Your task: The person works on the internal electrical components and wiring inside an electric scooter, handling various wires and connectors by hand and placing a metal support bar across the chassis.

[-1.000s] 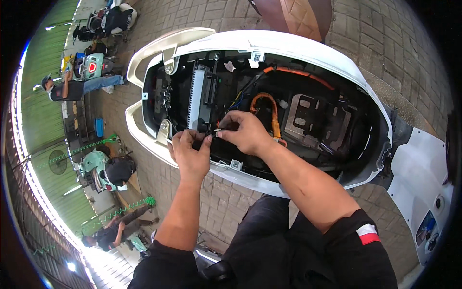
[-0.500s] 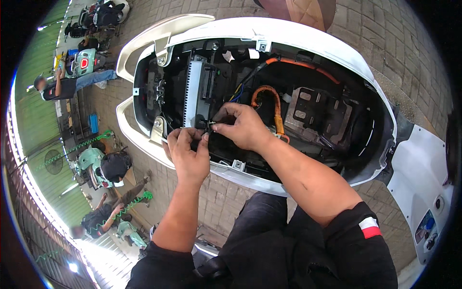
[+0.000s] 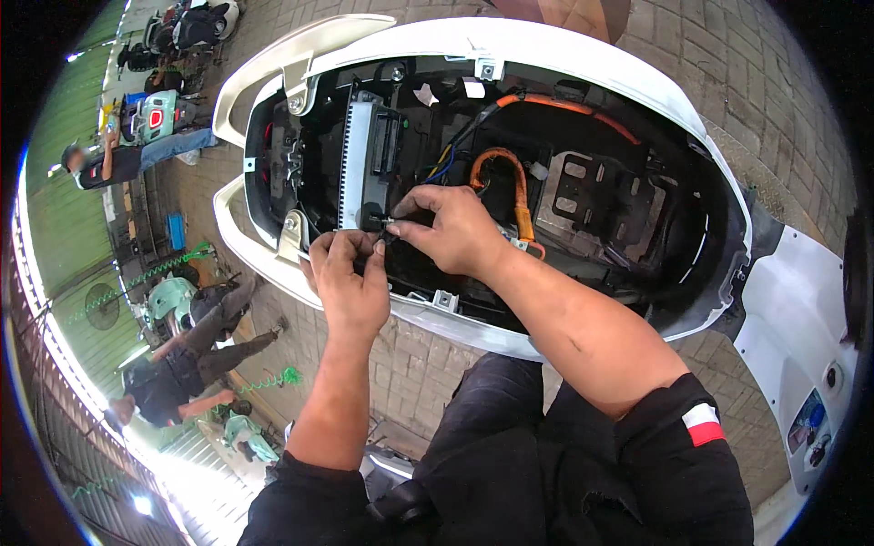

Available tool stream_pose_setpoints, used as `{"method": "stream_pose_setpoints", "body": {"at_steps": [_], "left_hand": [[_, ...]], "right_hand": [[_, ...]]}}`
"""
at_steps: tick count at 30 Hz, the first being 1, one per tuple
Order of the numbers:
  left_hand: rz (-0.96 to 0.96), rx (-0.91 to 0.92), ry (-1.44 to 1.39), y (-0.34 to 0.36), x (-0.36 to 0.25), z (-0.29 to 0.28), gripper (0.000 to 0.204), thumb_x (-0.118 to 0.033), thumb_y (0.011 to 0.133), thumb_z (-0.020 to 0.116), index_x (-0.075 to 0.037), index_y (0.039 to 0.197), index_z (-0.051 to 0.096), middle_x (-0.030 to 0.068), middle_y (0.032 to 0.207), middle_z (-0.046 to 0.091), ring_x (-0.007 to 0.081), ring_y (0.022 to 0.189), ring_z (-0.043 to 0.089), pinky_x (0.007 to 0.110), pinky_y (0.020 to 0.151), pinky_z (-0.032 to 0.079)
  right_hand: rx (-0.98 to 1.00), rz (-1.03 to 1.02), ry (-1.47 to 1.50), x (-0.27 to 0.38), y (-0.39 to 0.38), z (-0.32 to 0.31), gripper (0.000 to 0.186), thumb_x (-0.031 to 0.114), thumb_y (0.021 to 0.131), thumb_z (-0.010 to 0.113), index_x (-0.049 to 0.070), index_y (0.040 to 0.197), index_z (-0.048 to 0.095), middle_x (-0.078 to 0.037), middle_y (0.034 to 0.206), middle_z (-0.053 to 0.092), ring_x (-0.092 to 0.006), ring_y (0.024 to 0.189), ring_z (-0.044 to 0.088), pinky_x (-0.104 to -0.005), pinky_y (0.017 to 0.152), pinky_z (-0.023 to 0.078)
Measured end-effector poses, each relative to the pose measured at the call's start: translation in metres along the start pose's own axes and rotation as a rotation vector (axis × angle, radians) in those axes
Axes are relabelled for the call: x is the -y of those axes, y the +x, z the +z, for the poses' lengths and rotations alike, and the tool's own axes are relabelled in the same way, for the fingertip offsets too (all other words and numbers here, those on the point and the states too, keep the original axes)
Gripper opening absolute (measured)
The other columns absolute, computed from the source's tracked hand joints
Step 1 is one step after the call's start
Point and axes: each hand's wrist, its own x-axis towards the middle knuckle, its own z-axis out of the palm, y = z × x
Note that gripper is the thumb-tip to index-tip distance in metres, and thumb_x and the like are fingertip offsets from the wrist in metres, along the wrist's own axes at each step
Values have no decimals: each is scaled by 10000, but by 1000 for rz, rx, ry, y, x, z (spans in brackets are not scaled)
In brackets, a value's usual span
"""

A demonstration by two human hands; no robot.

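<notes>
So, the right hand (image 3: 451,229) has thumb and forefinger pinched on a small piece (image 3: 389,221), just inside the near edge of the white body shell (image 3: 496,337), beside the finned box (image 3: 355,168). The left hand's (image 3: 350,284) thumb and forefinger are nearly together right there; can't tell if they're gripping. Fingertips hide most of the piece, its shape's unclear.

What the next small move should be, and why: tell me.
Probably tilt the right hand slightly, with the left hand steady. The right hand's grip is on a small metallic-looking piece, close beside the left hand's fingertips and near the finned silver casing inside the white scooter body; fingers hide most of that piece, so a clearer view should help.
</notes>
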Motion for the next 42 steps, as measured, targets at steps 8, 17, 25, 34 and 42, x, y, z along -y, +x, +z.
{"method": "stream_pose_setpoints", "body": {"at_steps": [8, 17, 25, 34, 42], "left_hand": [[-10, -52, 2, -2, -4, 8, 167, -180, 800, 721, -81, 878, 612, 66, 900, 608, 280, 1009, 528, 461, 981, 320], [-5, -3, 78, 0, 0, 5, 240, -122, 818, 723, 4, 978, 596, 164, 962, 599, 315, 913, 574, 423, 840, 456], [-154, -23, -33, 0, -6, 4, 176, -107, 810, 715, -50, 910, 582, 90, 911, 569, 278, 911, 499, 413, 899, 367], [-160, -25, -174, -2, 3, 11, 180, -79, 819, 714, -26, 889, 557, 111, 930, 545, 275, 916, 492, 398, 858, 406], [-191, -29, -168, -3, 4, 11, 178, -85, 822, 716, -26, 886, 561, 119, 956, 552, 284, 970, 489, 408, 895, 400]], "right_hand": [[-49, 20, -53, 4, -2, 2, 232, 215, 788, 766, 5, 879, 722, -187, 799, 696, -324, 730, 688, -378, 661, 523], [-37, 6, -76, -4, -2, 7, 240, 202, 800, 726, -16, 899, 708, -221, 811, 685, -386, 774, 676, -420, 691, 522], [-73, 21, -63, -1, -4, 15, 237, 189, 821, 701, -38, 891, 697, -242, 823, 677, -404, 807, 668, -430, 716, 524], [-55, 18, 32, -3, -6, 12, 232, 174, 840, 690, -46, 914, 693, -251, 874, 682, -399, 862, 673, -420, 760, 528], [-42, 14, 55, -6, -5, 16, 244, 194, 841, 691, -42, 899, 686, -241, 864, 678, -403, 847, 665, -426, 737, 523]]}}
